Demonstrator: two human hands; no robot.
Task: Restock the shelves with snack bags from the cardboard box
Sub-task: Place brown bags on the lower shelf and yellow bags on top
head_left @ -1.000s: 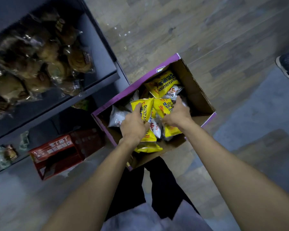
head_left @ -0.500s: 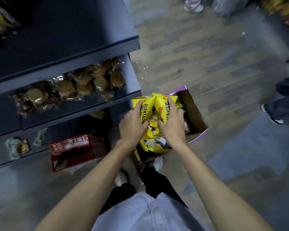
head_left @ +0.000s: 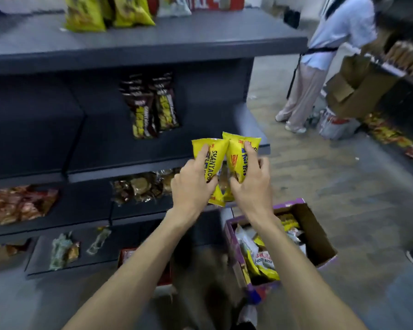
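Observation:
My left hand (head_left: 191,184) grips a yellow snack bag (head_left: 214,153) marked SHANYAO. Pressed against it is a second yellow snack bag (head_left: 236,151), held by my right hand (head_left: 250,184). Both bags are upright in the air, in front of the right end of the dark grey shelves (head_left: 153,41), at the level of the middle shelf. The purple-edged cardboard box (head_left: 320,239) sits on the floor below my right forearm, with several yellow and white snack bags (head_left: 260,260) inside.
Two dark snack packs (head_left: 153,106) stand on the middle shelf, yellow bags (head_left: 105,13) on the top one, wrapped pastries (head_left: 138,189) lower down. A red box (head_left: 126,256) lies on the floor. Another person (head_left: 320,55) stands far right by brown cartons (head_left: 358,89).
Both hands lifted the two yellow bags out of the box and up to middle-shelf height. My view rose from the box to the shelves.

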